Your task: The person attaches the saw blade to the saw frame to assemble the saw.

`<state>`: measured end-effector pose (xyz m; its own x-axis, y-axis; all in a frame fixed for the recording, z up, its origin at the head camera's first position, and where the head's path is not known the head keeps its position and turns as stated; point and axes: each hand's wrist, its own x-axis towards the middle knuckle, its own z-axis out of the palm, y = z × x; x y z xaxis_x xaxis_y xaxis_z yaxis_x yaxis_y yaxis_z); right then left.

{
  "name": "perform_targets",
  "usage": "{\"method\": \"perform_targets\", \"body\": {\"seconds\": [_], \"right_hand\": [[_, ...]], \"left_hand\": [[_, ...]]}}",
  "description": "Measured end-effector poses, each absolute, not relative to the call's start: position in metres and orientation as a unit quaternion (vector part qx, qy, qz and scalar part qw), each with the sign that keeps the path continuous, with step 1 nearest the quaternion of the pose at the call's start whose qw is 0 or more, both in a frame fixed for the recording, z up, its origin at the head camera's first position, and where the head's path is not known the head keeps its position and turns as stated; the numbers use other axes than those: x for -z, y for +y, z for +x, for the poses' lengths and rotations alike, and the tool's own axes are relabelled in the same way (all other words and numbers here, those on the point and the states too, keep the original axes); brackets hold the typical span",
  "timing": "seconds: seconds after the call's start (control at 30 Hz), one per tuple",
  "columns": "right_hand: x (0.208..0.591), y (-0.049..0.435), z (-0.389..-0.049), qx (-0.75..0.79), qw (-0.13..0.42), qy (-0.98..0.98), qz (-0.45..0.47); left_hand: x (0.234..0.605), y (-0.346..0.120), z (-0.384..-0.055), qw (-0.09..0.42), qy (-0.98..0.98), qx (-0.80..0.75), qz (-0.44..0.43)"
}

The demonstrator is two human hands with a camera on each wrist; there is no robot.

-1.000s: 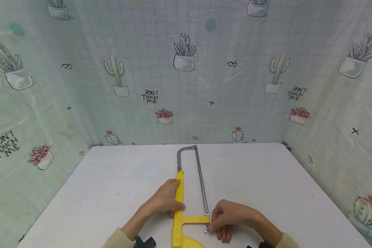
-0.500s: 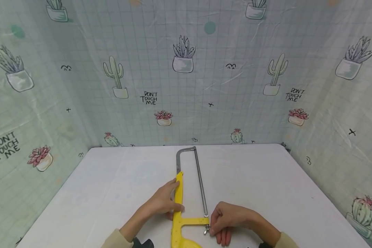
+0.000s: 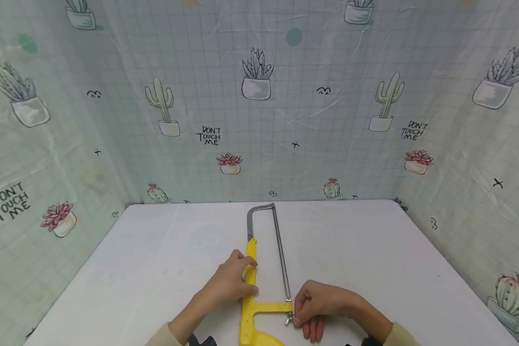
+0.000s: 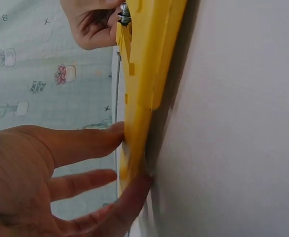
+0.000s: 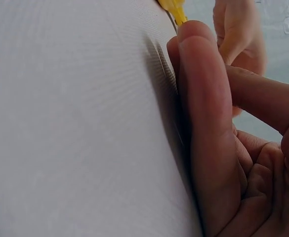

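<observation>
A hacksaw with a yellow frame [image 3: 247, 317] lies on the white table, its grey bow pointing to the far edge and its blade [image 3: 281, 250] on the right side. My left hand [image 3: 230, 282] holds the yellow frame midway along, the thumb and fingers on opposite sides in the left wrist view. At the near end of the blade a silver wing nut [image 3: 288, 320] sticks out below the yellow crosspiece. My right hand [image 3: 322, 307] has its thumb and curled index finger pinched at this nut; the other fingers [image 5: 211, 98] lie low by the tabletop.
The white table [image 3: 363, 250] extends on both sides of the hacksaw. A cloth printed with cacti [image 3: 257, 120] hangs behind it and along both sides. Dark wrist gear [image 3: 203, 340] shows under the left forearm.
My left index finger has shifted over the top of the yellow frame toward its right side. The right hand stays at the wing nut, and the hacksaw lies where it was.
</observation>
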<state>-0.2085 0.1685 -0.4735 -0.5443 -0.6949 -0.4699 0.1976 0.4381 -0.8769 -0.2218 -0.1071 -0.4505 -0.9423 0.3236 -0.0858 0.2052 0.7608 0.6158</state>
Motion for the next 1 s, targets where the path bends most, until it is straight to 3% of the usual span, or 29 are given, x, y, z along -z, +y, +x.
{"method": "perform_targets", "body": {"seconds": [0.13, 0.37, 0.47, 1.0], "right_hand": [[0.474, 0.167, -0.207, 0.492, 0.442, 0.733, -0.162], [0.475, 0.167, -0.205, 0.495, 0.430, 0.735, -0.174], [0.476, 0.167, -0.205, 0.493, 0.426, 0.737, -0.178], [0.473, 0.161, -0.197, 0.481, 0.363, 0.782, -0.158]], "left_hand": [[0.444, -0.103, -0.218, 0.094, 0.933, -0.275, 0.213], [0.438, -0.100, -0.212, 0.181, 0.895, -0.271, 0.305], [0.437, -0.098, -0.207, 0.204, 0.894, -0.263, 0.301], [0.456, -0.092, -0.204, 0.194, 0.908, -0.253, 0.273]]}}
